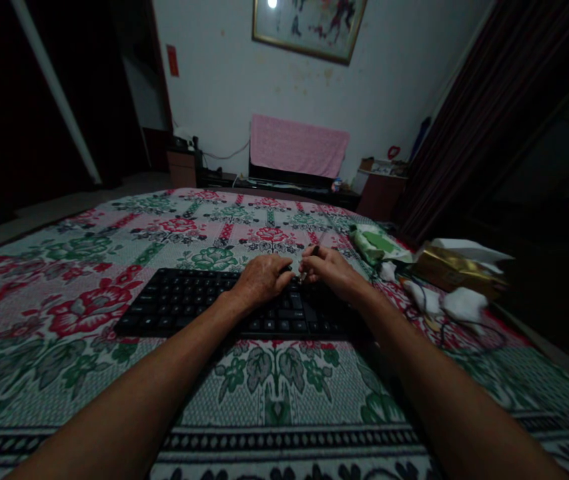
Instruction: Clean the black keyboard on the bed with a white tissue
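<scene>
A black keyboard (184,303) lies on a flowered bedspread (89,267) in front of me. My left hand (262,279) rests on the keys near the keyboard's middle, fingers curled down. My right hand (328,267) hovers just beside it over the right part of the keyboard, fingers pinched on a small dark object (315,251) that I cannot name. The two hands nearly touch at the fingertips.
To the right lie a green-and-white packet (377,243), a gold box (452,270), white crumpled tissues (464,303) and a dark cable (469,333). Beyond the bed stand a pink-covered screen (297,147) and low cabinets (382,193). A dark curtain (464,120) hangs at right.
</scene>
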Tool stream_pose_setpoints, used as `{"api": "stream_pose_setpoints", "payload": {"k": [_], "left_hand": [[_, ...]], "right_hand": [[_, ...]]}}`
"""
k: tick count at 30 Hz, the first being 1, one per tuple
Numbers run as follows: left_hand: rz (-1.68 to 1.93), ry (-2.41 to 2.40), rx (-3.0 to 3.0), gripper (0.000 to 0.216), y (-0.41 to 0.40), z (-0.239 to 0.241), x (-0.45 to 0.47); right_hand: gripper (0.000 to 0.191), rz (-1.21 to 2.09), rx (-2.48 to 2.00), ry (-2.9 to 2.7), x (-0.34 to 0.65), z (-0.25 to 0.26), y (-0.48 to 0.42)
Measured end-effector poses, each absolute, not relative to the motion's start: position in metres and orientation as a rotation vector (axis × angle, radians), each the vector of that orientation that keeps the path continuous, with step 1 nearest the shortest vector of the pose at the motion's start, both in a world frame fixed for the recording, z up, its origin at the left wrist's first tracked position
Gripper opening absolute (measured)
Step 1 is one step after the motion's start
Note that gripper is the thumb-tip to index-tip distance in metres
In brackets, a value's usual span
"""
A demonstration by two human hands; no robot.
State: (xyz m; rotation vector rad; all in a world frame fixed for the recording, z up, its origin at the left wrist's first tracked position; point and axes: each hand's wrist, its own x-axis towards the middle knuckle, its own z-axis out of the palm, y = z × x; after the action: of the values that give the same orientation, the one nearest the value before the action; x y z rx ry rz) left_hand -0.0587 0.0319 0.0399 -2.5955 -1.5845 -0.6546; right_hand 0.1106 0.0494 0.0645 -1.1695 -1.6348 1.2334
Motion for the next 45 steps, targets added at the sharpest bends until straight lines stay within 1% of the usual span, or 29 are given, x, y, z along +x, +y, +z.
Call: {"api": "stream_pose_setpoints", "payload": {"k": [2, 4, 8, 12, 18, 26, 30, 36, 40, 45], "left_hand": [[-0.684, -1.581, -2.596, 0.029, 0.032, 0.039, -0.058], [-0.719, -1.584, -2.602, 0.03, 0.032, 0.038, -0.058], [-0.81, -1.551, -2.648, 0.033, 0.034, 0.037, -0.059], [-0.812, -1.568, -2.637, 0.032, 0.035, 0.035, -0.061], [-0.786, -1.509, -2.66, 0.027, 0.037, 0.031, -0.062], [-0.847, -1.523, -2.656, 0.024, 0.041, 0.028, -0.062], [-0.853, -1.485, -2.673, 0.025, 0.04, 0.028, -0.062], [-0.781, -1.504, -2.685, 0.027, 0.036, 0.03, -0.06], [-0.708, -1.612, -2.576, 0.034, 0.034, 0.033, -0.063], [-0.489, -1.756, -2.575, 0.028, 0.034, 0.032, -0.068]], "right_hand": [[0.005, 1.247, -1.197, -1.608, 0.108, 0.063, 0.049], [0.006, 1.201, -1.254, -1.612, 0.106, 0.062, 0.048], [0.015, 0.972, -1.391, -1.768, 0.104, 0.06, 0.045], [0.022, 0.924, -1.377, -1.82, 0.101, 0.056, 0.042], [0.021, 0.873, -1.343, -1.816, 0.096, 0.046, 0.044], [0.024, 0.582, -1.322, -1.902, 0.092, 0.035, 0.048], [0.022, 0.551, -1.293, -1.951, 0.093, 0.034, 0.05], [0.022, 0.33, -1.29, -2.033, 0.091, 0.035, 0.044], [0.023, 0.205, -1.324, -2.027, 0.103, 0.039, 0.053], [0.025, 0.02, -1.586, -1.975, 0.136, 0.041, 0.096]]}}
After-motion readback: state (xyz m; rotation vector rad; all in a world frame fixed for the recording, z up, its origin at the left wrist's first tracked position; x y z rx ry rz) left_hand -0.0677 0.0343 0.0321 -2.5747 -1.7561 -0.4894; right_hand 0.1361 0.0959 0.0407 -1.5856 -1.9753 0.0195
